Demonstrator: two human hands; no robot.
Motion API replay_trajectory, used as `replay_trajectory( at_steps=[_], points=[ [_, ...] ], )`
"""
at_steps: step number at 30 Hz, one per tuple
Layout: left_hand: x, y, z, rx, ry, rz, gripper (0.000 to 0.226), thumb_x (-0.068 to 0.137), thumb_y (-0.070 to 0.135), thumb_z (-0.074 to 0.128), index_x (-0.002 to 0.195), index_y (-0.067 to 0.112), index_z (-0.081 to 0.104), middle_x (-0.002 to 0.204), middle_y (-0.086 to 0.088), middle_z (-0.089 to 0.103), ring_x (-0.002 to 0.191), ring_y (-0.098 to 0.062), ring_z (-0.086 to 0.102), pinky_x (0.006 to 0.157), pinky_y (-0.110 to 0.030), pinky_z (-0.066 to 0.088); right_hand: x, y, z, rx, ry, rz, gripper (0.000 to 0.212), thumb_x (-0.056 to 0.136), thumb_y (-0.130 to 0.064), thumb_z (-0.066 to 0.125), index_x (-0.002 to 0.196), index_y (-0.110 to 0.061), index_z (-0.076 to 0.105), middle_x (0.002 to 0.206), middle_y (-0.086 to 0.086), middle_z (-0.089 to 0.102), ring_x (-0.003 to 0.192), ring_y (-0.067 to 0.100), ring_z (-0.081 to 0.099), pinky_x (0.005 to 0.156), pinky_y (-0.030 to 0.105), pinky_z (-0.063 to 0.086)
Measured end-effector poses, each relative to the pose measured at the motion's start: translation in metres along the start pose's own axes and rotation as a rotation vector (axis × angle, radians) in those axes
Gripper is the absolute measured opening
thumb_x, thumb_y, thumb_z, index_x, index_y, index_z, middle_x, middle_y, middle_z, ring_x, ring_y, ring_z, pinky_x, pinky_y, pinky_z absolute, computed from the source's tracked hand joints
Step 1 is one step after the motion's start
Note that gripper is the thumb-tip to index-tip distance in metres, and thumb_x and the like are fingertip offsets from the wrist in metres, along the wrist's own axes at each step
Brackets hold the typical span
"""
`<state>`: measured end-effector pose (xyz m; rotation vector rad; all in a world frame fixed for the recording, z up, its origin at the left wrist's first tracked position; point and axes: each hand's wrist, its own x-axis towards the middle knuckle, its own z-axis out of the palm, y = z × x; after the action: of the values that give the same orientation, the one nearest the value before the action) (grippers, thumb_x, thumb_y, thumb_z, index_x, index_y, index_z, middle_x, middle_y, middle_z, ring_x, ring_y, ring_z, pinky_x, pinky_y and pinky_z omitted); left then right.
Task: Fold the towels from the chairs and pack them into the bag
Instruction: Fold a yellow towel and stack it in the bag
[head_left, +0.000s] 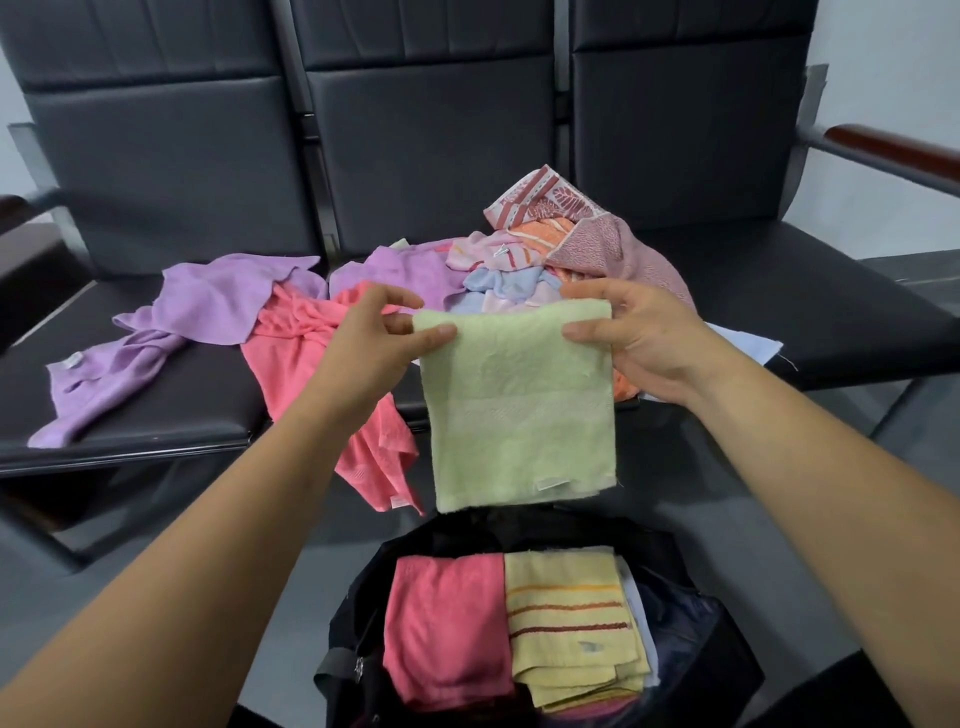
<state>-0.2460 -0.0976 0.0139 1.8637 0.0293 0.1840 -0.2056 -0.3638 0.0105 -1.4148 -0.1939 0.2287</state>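
A folded light green towel (519, 410) hangs in front of me, above the open bag. My left hand (379, 338) pinches its top left corner and my right hand (639, 338) pinches its top right corner. Below, the black bag (691, 613) stands open on the floor, holding a folded pink towel (447, 623) and a folded yellow striped towel (571, 623) side by side. Unfolded towels lie on the black chairs (182, 400): a purple one (208, 306), a pink one (311, 364), and a mixed pile (545, 244) behind the green towel.
The chairs form a row of three black seats with backrests; a wooden armrest (893, 150) sticks out at the right. Grey floor (234, 561) surrounds the bag. A light blue cloth edge (748, 345) shows beside my right wrist.
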Motion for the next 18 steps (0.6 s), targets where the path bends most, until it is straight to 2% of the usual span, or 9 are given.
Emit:
replay_trajectory(
  at_steps=[2, 4, 6, 8, 10, 12, 14, 16, 18],
  points=[
    [0.001, -0.004, -0.003, 0.135, -0.09, 0.047, 0.048, 0.08, 0.017, 0.085, 0.122, 0.014, 0.062, 0.101, -0.016, 0.074, 0.088, -0.025, 0.071, 0.083, -0.032, 0.057, 0.001, 0.002, -0.005, -0.182, 0.005, -0.004, 0.052, 0.081, 0.013, 0.073, 0.126, -0.011, 0.063, 0.115, 0.01, 0.072, 0.104, 0.021, 0.072, 0.091, 0.034, 0.059],
    [0.002, -0.008, -0.004, 0.39, -0.099, 0.132, 0.045, 0.079, 0.02, 0.086, 0.119, 0.019, 0.067, 0.091, -0.001, 0.071, 0.076, -0.011, 0.066, 0.072, -0.009, 0.05, 0.001, 0.007, -0.01, -0.534, 0.051, -0.066, 0.057, 0.077, 0.004, 0.082, 0.127, -0.017, 0.065, 0.115, 0.004, 0.072, 0.107, 0.02, 0.07, 0.095, 0.038, 0.057],
    [0.003, -0.013, 0.0, 0.56, -0.089, 0.209, 0.035, 0.081, 0.023, 0.084, 0.113, 0.017, 0.072, 0.085, 0.008, 0.067, 0.072, 0.003, 0.058, 0.062, -0.004, 0.04, 0.001, 0.012, -0.011, -0.808, 0.094, -0.114, 0.049, 0.073, -0.006, 0.087, 0.117, -0.019, 0.07, 0.109, 0.0, 0.073, 0.102, 0.018, 0.068, 0.091, 0.036, 0.054],
    [0.005, -0.02, 0.004, 0.577, -0.062, 0.239, 0.025, 0.084, 0.021, 0.081, 0.106, 0.015, 0.073, 0.081, 0.006, 0.065, 0.068, 0.003, 0.054, 0.06, -0.005, 0.037, -0.001, 0.015, -0.01, -0.896, 0.119, -0.169, 0.033, 0.076, -0.012, 0.086, 0.105, -0.021, 0.072, 0.099, -0.002, 0.071, 0.09, 0.013, 0.063, 0.078, 0.03, 0.047],
    [0.007, -0.026, 0.006, 0.491, -0.033, 0.249, 0.016, 0.086, 0.023, 0.078, 0.1, 0.016, 0.072, 0.081, 0.004, 0.062, 0.07, -0.003, 0.054, 0.065, -0.012, 0.04, -0.003, 0.018, -0.013, -0.833, 0.154, -0.227, 0.022, 0.079, -0.016, 0.083, 0.093, -0.028, 0.071, 0.096, 0.001, 0.069, 0.086, 0.013, 0.06, 0.075, 0.029, 0.045],
    [0.006, -0.03, 0.007, 0.342, -0.037, 0.243, 0.015, 0.089, 0.034, 0.073, 0.096, 0.022, 0.068, 0.091, 0.002, 0.063, 0.087, -0.018, 0.06, 0.08, -0.035, 0.051, -0.008, 0.024, -0.017, -0.585, 0.188, -0.232, 0.02, 0.083, -0.013, 0.08, 0.088, -0.029, 0.07, 0.091, -0.006, 0.07, 0.086, 0.008, 0.062, 0.076, 0.023, 0.048],
    [-0.002, -0.033, 0.013, 0.223, -0.072, 0.234, 0.019, 0.091, 0.044, 0.064, 0.096, 0.026, 0.059, 0.092, 0.007, 0.061, 0.094, -0.025, 0.061, 0.085, -0.051, 0.052, -0.014, 0.032, -0.017, -0.302, 0.182, -0.182, 0.018, 0.088, -0.007, 0.075, 0.092, -0.024, 0.069, 0.085, -0.01, 0.072, 0.082, 0.005, 0.066, 0.069, 0.021, 0.052],
    [-0.01, -0.042, 0.024, 0.189, -0.116, 0.195, 0.021, 0.092, 0.048, 0.056, 0.097, 0.029, 0.05, 0.078, 0.016, 0.054, 0.079, -0.018, 0.055, 0.074, -0.046, 0.051, -0.02, 0.044, -0.015, -0.11, 0.171, -0.098, 0.015, 0.092, -0.004, 0.069, 0.098, -0.018, 0.068, 0.09, -0.003, 0.074, 0.085, 0.013, 0.07, 0.069, 0.028, 0.057],
    [-0.016, -0.054, 0.038, 0.185, -0.144, 0.145, 0.022, 0.094, 0.051, 0.053, 0.096, 0.031, 0.046, 0.069, 0.016, 0.048, 0.067, -0.014, 0.046, 0.065, -0.04, 0.043, -0.024, 0.06, -0.018, -0.011, 0.201, -0.045, 0.015, 0.093, -0.001, 0.067, 0.1, -0.014, 0.068, 0.094, 0.002, 0.075, 0.088, 0.019, 0.072, 0.079, 0.035, 0.059]
  ],
)
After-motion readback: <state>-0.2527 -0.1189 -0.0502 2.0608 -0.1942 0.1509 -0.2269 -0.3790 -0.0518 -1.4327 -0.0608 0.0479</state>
